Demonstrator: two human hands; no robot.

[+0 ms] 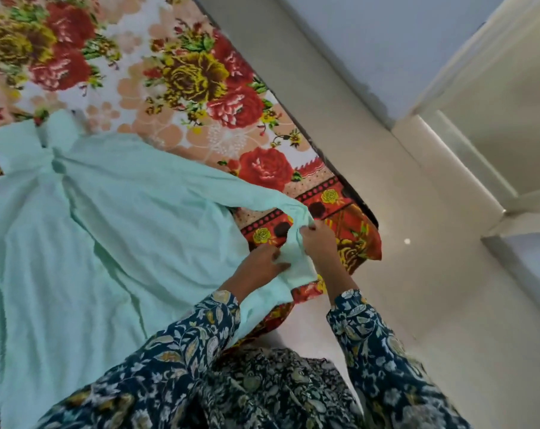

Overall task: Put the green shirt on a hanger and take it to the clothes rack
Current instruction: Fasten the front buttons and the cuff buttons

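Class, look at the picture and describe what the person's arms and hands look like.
The left sleeve and right sleeve are long, of dark blue cloth printed with white, cream and yellowish leaves and flowers, and both end at the wrist. The left hand and right hand are bare; no glove, ring or watch shows.

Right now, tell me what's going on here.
A person in dark blue floral-print sleeves is at the corner of a bed covered by a red-and-yellow rose-print bedsheet. A pale mint-green fabric shirt lies spread on it. The left grip and right grip both hold what looks like one of its sleeve ends at the bed corner. No hanger or clothes rack is in view.
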